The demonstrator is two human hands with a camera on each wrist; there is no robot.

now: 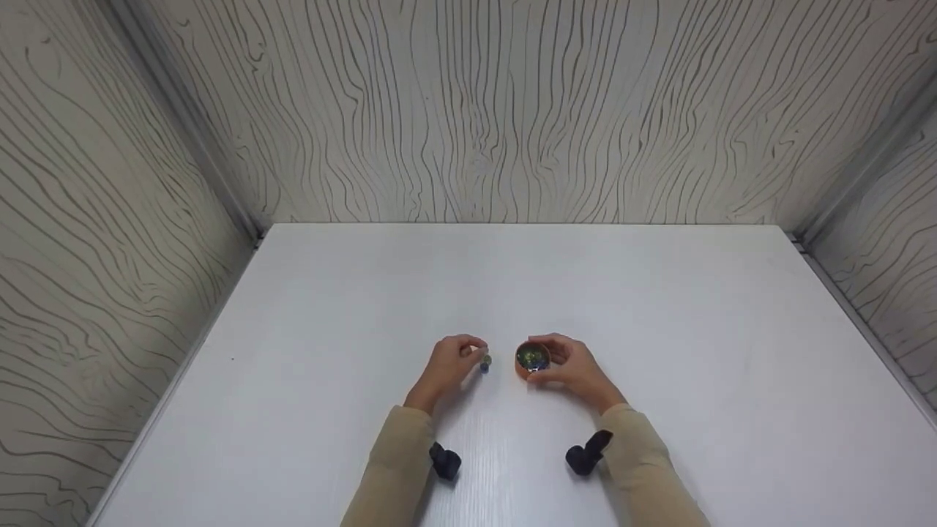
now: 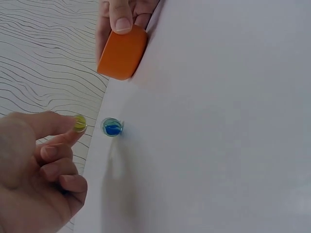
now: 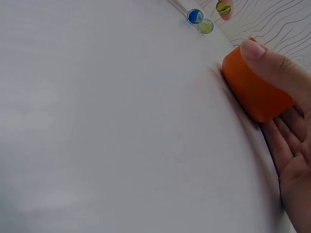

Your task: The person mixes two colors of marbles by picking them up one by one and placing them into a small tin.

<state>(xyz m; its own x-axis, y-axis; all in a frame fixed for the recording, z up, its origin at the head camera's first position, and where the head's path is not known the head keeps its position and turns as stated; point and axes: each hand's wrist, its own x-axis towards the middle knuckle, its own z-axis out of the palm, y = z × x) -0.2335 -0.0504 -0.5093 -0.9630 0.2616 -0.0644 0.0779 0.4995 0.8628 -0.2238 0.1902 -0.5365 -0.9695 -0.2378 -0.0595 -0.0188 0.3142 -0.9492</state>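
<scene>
Between thumb and forefinger, my left hand (image 1: 448, 366) pinches a yellow-streaked glass marble (image 2: 80, 124). Just beside it on the white table lie a blue marble (image 3: 195, 16) and a clear one with a yellow swirl (image 3: 206, 26), touching or nearly so. In the left wrist view the blue marble (image 2: 112, 127) mostly hides the other. My right hand (image 1: 575, 367) grips a small orange bowl (image 3: 255, 87), thumb on the near side and fingers around the far side. Several glass marbles (image 1: 533, 357) lie inside the bowl, seen from above in the head view.
The white table (image 1: 351, 293) stretches around both hands. Wood-grain patterned panels (image 1: 476, 110) stand behind it and at both sides. Black wrist cameras (image 1: 445, 462) hang at the inner sides of the sleeves.
</scene>
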